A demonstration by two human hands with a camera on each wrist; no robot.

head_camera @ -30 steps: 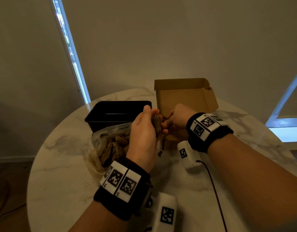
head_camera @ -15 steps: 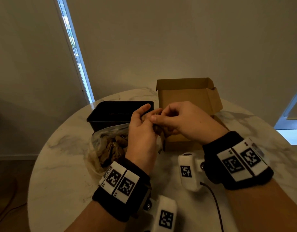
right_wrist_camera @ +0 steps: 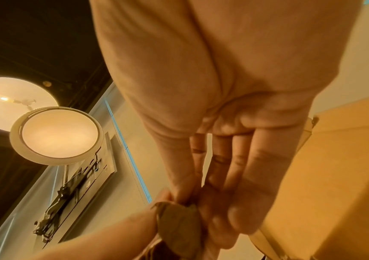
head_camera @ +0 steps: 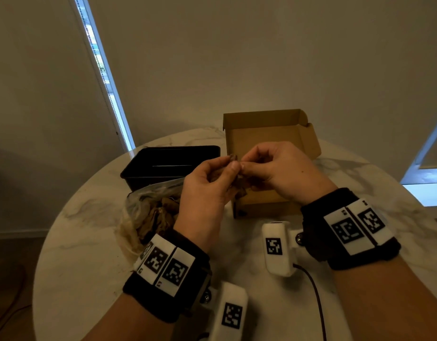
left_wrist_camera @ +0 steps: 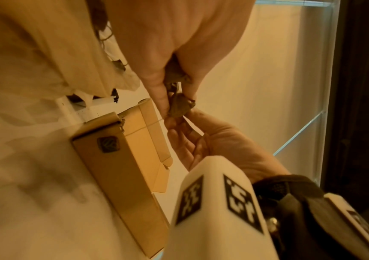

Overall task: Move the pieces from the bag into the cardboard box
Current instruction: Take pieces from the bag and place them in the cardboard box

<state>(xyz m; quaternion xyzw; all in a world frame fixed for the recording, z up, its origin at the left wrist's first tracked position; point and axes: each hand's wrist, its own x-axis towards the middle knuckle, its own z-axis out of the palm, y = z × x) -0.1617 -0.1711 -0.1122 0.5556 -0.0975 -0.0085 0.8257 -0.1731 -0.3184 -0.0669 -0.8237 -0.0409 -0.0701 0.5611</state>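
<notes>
While raised over the near edge of the cardboard box [head_camera: 271, 134]: left hand [head_camera: 207, 188] and right hand [head_camera: 279, 171] meeting, fingers [head_camera: 233, 166] of both pinched on one brown piece [left_wrist_camera: 177, 107]. Left of the box on the marble surface [head_camera: 89, 254], clear bag [head_camera: 148, 210] of pieces, against a black bin [head_camera: 168, 161].

The pieces [head_camera: 233, 158] are small, brown and rough-edged; a few are held up in the air between the two hands, in front of the cardboard box [head_camera: 269, 143]. At 9 o'clock from them, the bag [head_camera: 143, 207] of clear crumpled plastic lies slumped on the table with more brown pieces inside. The box, plain brown, stands at 1 o'clock from the bag, its lid flap raised at the far side and its top open.
</notes>
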